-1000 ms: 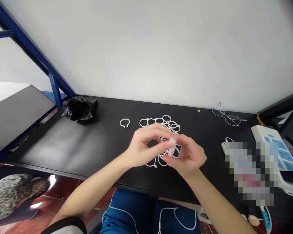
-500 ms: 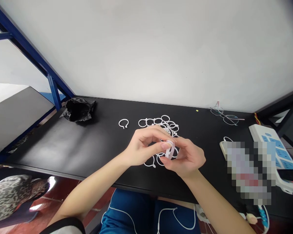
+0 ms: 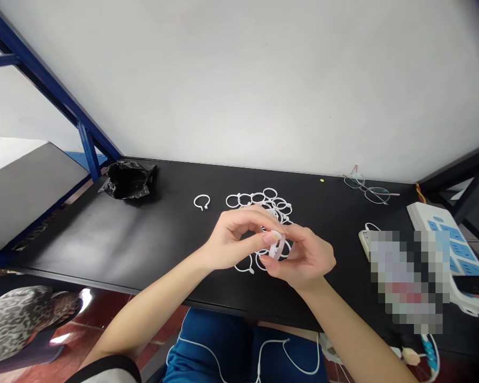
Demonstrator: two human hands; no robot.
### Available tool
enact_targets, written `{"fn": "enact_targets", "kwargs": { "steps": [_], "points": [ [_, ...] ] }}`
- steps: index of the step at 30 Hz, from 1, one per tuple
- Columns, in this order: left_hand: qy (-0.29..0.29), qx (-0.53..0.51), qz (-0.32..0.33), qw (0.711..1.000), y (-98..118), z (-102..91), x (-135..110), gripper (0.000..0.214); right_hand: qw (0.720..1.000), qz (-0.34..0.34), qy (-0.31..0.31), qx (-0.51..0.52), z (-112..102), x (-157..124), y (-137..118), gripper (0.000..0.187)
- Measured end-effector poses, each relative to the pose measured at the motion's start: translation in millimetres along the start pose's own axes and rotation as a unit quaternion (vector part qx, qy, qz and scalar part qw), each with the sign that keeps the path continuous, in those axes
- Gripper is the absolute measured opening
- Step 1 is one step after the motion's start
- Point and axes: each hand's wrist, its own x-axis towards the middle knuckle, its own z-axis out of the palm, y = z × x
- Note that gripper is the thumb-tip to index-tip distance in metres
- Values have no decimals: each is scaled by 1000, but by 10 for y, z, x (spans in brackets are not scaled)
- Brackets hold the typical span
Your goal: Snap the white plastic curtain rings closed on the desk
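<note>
Between my two hands is a white plastic ring (image 3: 278,249), seen nearly edge-on above the desk. My left hand (image 3: 239,239) pinches its upper left side between thumb and fingers. From the right, my right hand (image 3: 303,252) closes its thumb and fingers on the same ring. Behind and under the hands lies a pile of white rings (image 3: 259,200), partly hidden by my fingers. One separate white ring (image 3: 201,201), open at a gap with a small knob, rests to the left of the pile.
On the black desk (image 3: 159,234), a crumpled black plastic bag (image 3: 130,180) sits at the back left. Eyeglasses (image 3: 366,187) lie at the back right. A power strip (image 3: 449,239) and a blurred-out object (image 3: 407,282) occupy the right side. A white cable (image 3: 263,351) crosses my lap.
</note>
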Motion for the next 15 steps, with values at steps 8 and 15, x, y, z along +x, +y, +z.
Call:
{"fn": "enact_targets", "kwargs": {
  "steps": [8,15],
  "points": [
    [100,111,20,989,-195,-166,95,21,997,53,25,-53,79,-16,158,45],
    [226,595,-91,766,-386,-987,164,21,970,139,-143,-137,75,-20,542,22]
  ]
}}
